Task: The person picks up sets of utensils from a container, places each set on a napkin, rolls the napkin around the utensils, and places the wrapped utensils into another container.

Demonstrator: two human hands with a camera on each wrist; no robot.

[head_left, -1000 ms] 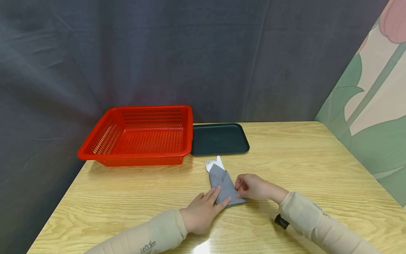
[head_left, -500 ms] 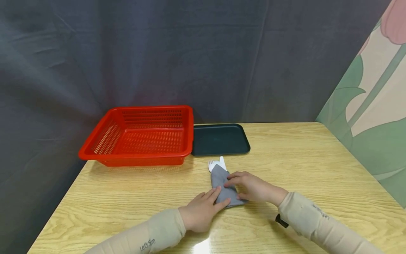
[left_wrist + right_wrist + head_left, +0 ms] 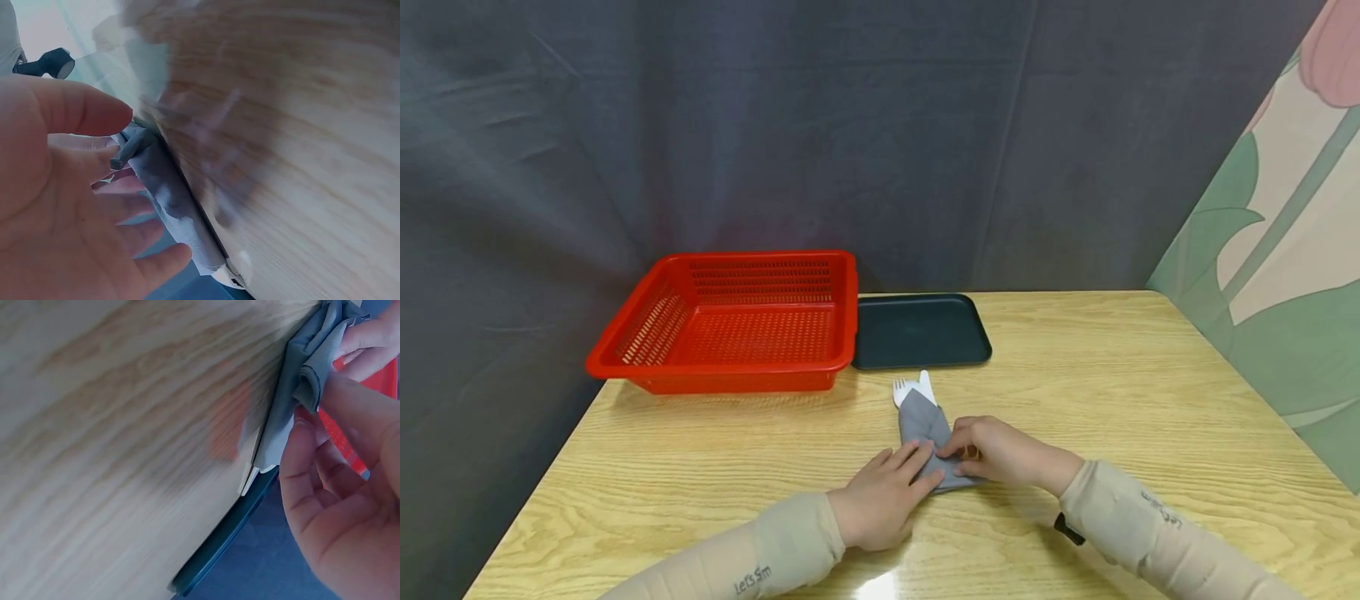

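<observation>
A grey cloth napkin (image 3: 919, 415) lies folded on the table in the head view, with the white fork (image 3: 901, 390) and white knife (image 3: 927, 387) sticking out of its far end. My left hand (image 3: 883, 496) rests on the napkin's near left part, its fingers extended over the cloth. From the right, my right hand (image 3: 1003, 450) pinches a fold of the cloth between thumb and fingers. The right wrist view shows that raised fold of the napkin (image 3: 306, 369) at the thumb and fingertips. The handles of the cutlery are hidden inside the cloth.
A red perforated plastic basket (image 3: 722, 367) stands at the back left of the wooden table (image 3: 1120, 375). Beside it, behind the napkin, lies a dark green tray (image 3: 921, 331). A dark curtain (image 3: 880, 142) hangs along the back edge.
My right hand reached over the napkin, then drew its fingers together on a fold of the cloth. My left fingers have shifted slightly right on the napkin.
</observation>
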